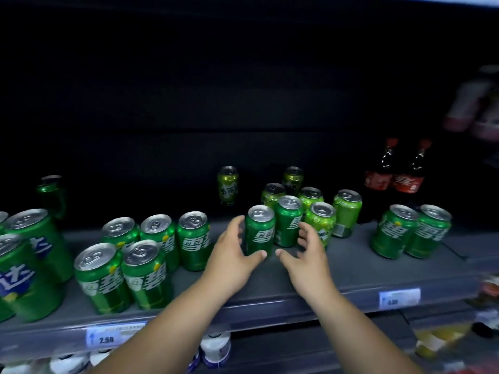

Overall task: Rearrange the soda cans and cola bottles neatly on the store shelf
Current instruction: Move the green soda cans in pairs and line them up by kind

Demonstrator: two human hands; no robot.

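Left hand cupped on can, thumb under front. Right hand wide, empty, beside second can. Shelf.

The green cans at far left are cut by the frame edge; the bottles at upper right blur beyond reading (as does the right price tag).
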